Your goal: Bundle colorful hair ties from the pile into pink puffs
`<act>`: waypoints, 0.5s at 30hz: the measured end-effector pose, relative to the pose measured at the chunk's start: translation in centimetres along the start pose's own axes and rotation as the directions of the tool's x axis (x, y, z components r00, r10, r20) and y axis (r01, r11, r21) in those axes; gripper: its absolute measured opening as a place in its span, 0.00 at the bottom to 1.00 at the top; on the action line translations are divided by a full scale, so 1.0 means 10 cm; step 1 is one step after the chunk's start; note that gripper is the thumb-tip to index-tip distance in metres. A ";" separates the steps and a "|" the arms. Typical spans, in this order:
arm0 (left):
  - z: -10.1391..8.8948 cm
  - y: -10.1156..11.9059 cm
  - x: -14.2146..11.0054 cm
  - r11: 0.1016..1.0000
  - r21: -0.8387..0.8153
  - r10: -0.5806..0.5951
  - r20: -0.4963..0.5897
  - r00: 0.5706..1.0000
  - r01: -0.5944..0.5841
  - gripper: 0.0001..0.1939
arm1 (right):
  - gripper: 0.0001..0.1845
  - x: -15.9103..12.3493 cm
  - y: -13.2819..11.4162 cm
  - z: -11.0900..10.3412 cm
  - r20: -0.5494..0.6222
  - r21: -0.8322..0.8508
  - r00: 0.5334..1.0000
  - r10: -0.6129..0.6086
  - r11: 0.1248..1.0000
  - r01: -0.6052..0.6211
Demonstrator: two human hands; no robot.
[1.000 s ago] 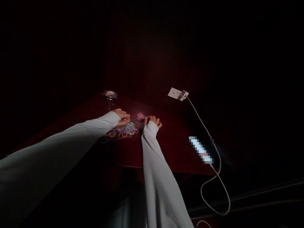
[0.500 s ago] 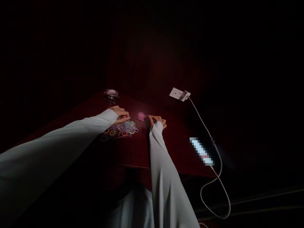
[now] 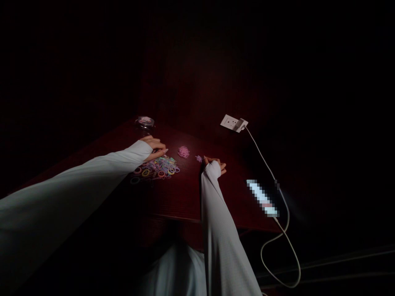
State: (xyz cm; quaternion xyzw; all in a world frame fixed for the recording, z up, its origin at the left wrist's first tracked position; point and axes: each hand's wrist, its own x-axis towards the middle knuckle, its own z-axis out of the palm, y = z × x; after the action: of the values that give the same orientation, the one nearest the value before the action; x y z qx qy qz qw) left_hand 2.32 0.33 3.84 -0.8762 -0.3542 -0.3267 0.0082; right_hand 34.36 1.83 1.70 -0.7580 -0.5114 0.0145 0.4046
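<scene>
My left hand (image 3: pixel 155 147) at mixed bands (image 3: pixel 163 166) on tabletop (image 3: pixel 182 201), right hand (image 3: pixel 216 163) by purple clump (image 3: pixel 198 158); can't tell if either grips. Bands probably light, soft, stretchy; I'd pinch loop edges.

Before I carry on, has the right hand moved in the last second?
Yes: the right hand has moved rightward, judged against the fixed white socket, and now sits farther from the pink pile.

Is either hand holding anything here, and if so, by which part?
It cannot be told: the right hand is at the small purple cluster and the left hand at the mixed pile, but no grip shows clearly.
</scene>
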 end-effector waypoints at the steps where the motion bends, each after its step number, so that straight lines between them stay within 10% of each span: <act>1: 0.00 0.01 0.00 1.000 0.004 -0.004 -0.003 1.000 0.004 0.22 | 0.18 0.00 -0.01 -0.01 0.005 0.007 1.000 0.002 1.000 -0.002; 8: 0.00 0.03 0.03 0.999 0.038 0.004 -0.023 1.000 -0.004 0.23 | 0.14 -0.15 -0.25 0.00 0.043 0.128 0.985 -0.164 0.979 0.158; 15: 0.03 -0.03 0.05 0.998 0.059 0.013 -0.025 1.000 -0.011 0.23 | 0.11 -0.63 -0.69 0.10 0.263 0.235 0.727 -0.634 0.773 0.589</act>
State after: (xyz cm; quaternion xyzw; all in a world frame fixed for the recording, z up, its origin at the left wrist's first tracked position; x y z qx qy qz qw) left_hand 2.57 0.91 3.81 -0.8735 -0.3584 -0.3271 0.0405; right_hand 25.65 -1.52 2.84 -0.5038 -0.7904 0.0404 0.3462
